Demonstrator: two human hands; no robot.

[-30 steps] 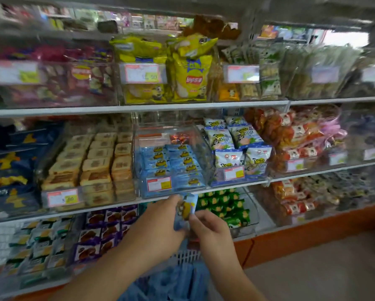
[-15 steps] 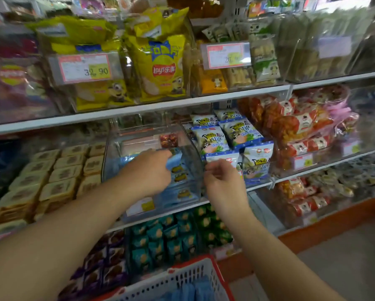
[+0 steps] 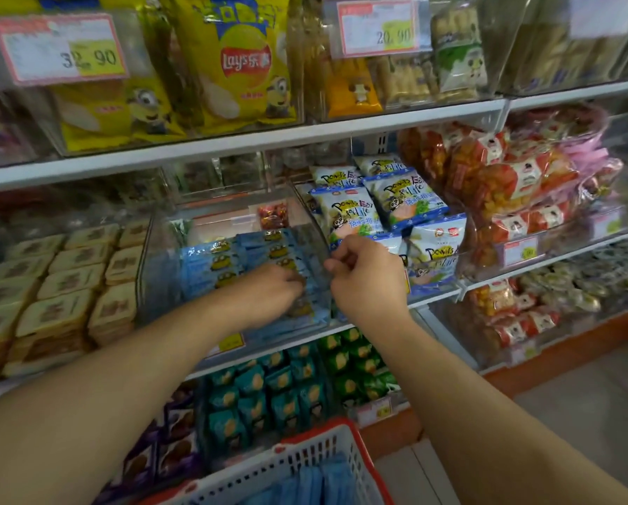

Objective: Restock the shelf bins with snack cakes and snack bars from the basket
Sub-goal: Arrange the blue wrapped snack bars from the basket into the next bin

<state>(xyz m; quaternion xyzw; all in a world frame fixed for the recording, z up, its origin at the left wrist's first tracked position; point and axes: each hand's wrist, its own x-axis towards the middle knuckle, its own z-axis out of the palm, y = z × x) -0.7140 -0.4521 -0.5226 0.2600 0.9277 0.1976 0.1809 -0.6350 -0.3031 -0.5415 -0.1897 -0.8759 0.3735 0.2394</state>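
A clear plastic bin (image 3: 152, 271) on the middle shelf holds rows of blue snack cake packets (image 3: 210, 264). My left hand (image 3: 269, 289) reaches into it from the front, fingers curled down around a blue packet at the near right of the rows. My right hand (image 3: 367, 271) is at the bin's right wall, thumb and fingers curled and pinching its upper edge. The red and white basket (image 3: 305, 450) sits at the bottom centre with more blue packets (image 3: 316, 482) inside.
Left of the bin lie stacked tan sandwich cakes (image 3: 68, 286); to its right stand white and blue snack bags (image 3: 378, 209) and red bags (image 3: 505, 184). Yellow chip bags (image 3: 239, 67) fill the shelf above. Teal and green packets (image 3: 279, 388) sit on the lower shelf.
My left hand carried a blue packet up from the basket and lowered it into the clear bin. My right hand let go of that packet and rose to the bin's right wall.
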